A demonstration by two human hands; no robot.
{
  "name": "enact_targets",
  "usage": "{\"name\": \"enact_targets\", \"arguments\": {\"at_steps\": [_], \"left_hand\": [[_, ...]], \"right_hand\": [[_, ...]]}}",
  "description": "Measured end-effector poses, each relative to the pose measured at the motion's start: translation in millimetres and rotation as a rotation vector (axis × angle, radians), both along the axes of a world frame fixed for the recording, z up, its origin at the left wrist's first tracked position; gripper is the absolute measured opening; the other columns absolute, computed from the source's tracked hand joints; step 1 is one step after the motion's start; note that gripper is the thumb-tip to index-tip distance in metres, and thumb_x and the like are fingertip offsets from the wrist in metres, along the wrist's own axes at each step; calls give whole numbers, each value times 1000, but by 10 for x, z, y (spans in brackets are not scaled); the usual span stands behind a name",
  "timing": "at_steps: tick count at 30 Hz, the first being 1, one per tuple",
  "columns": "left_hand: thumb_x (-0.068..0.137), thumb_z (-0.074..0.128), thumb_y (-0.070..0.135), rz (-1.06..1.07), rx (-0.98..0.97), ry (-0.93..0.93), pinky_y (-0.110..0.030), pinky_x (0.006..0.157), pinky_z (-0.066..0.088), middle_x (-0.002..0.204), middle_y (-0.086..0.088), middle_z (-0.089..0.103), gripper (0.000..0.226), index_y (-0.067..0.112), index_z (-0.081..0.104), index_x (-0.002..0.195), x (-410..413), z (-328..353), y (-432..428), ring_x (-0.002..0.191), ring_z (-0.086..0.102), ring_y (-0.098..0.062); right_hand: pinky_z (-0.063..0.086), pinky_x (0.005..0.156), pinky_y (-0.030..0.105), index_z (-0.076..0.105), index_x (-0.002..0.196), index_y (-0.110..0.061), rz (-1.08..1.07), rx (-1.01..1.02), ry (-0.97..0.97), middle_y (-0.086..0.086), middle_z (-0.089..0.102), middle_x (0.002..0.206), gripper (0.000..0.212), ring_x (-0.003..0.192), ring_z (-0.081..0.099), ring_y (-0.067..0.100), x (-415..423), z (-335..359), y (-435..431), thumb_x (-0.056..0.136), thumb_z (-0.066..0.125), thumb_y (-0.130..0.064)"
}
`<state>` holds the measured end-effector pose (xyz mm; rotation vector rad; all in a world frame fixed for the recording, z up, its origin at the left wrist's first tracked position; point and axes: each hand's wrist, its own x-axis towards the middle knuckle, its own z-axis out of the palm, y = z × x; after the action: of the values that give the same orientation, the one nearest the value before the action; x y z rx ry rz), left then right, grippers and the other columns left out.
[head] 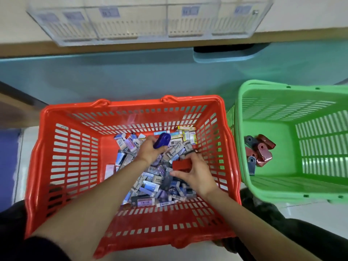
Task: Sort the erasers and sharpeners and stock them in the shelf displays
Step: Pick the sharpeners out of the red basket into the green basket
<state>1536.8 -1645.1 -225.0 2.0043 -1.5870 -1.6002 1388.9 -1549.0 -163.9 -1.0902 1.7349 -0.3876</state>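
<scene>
A red basket (62, 147) in front of me holds a heap of boxed erasers (150, 183) in blue, white and grey sleeves. Both my hands are down inside it. My left hand (150, 151) grips a blue sharpener (162, 141) above the heap. My right hand (195, 174) holds a red sharpener (181, 164) between fingers and thumb. To the right stands a green basket (267, 132) with several red and dark sharpeners (259, 149) on its floor. A clear acrylic shelf display (146, 21) with empty compartments hangs above.
A teal surface (131, 76) runs behind the baskets, under a pale wooden shelf edge. The floor below is light tile. My dark-clothed legs flank the red basket at the lower corners.
</scene>
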Motion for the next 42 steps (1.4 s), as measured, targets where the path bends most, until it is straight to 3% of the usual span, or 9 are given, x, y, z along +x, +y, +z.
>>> {"name": "enact_targets", "arguments": {"at_steps": [2, 8, 13, 17, 25, 30, 33, 35, 42], "left_hand": [[88, 65, 22, -18, -7, 57, -23, 55, 38, 87, -4, 55, 29, 11, 40, 101, 106, 216, 20, 76, 53, -20], [92, 58, 15, -182, -224, 223, -13, 57, 41, 95, -8, 58, 20, 10, 41, 102, 2, 1205, -45, 67, 55, -5], [91, 59, 9, -281, -392, 331, -7, 57, 39, 82, 4, 53, 23, 6, 49, 112, -625, 1903, -33, 53, 50, 9], [84, 68, 9, -350, -384, 387, -21, 71, 44, 88, -8, 56, 38, 10, 50, 117, -1175, 1979, 90, 72, 54, -11], [81, 72, 31, -797, -482, 0, -33, 81, 46, 102, -7, 66, 36, 15, 61, 111, -2300, 1404, 227, 95, 59, -25], [87, 63, 42, -942, -464, -176, -36, 87, 45, 122, -10, 61, 51, 18, 49, 129, -2588, 1118, 192, 112, 56, -29], [89, 58, 44, -1037, -588, -213, -38, 102, 38, 141, -9, 47, 62, 14, 38, 140, -2511, 1203, 68, 128, 44, -27], [90, 57, 41, -1029, -632, -143, -35, 105, 35, 140, -8, 48, 57, 12, 43, 137, -2319, 1327, -24, 128, 43, -24], [88, 65, 17, -768, -745, -11, -24, 86, 39, 105, -8, 65, 21, 5, 64, 105, -683, 1741, -134, 97, 58, -18]], "right_hand": [[51, 72, 22, 48, 104, -15, 44, -43, -56, 1, 58, 100, 47, 87, 60, 16, 1, 194, -25, 74, 75, -41], [44, 90, 27, 43, 126, -12, -19, -367, -115, 4, 50, 115, 37, 100, 52, 11, -510, 1009, -177, 93, 57, -21], [42, 56, 6, 39, 131, -11, -169, -403, -62, -1, 48, 100, 38, 79, 48, 1, -1369, 1496, -113, 95, 52, -9], [41, 65, 13, 53, 118, -18, -224, -268, -10, -4, 59, 94, 38, 81, 55, 8, -1975, 1578, 73, 84, 67, -9], [43, 58, 25, 48, 118, 0, -145, 249, 171, 19, 60, 104, 39, 78, 54, 21, -2658, 755, 395, 83, 66, -5], [44, 67, 26, 49, 120, -8, -150, 191, 280, 15, 59, 115, 38, 94, 59, 25, -2653, 379, 374, 88, 63, -23], [40, 93, 31, 39, 134, 0, -249, 133, 287, 19, 48, 135, 57, 120, 48, 31, -2679, 320, 285, 89, 63, -26], [38, 96, 32, 41, 135, -2, -293, 93, 217, 17, 46, 137, 55, 122, 46, 29, -2667, 379, 223, 89, 63, -23], [46, 67, 26, 57, 95, -10, -230, -325, -129, 7, 65, 88, 9, 72, 60, 13, -1938, 1293, -129, 86, 55, -12]]}}
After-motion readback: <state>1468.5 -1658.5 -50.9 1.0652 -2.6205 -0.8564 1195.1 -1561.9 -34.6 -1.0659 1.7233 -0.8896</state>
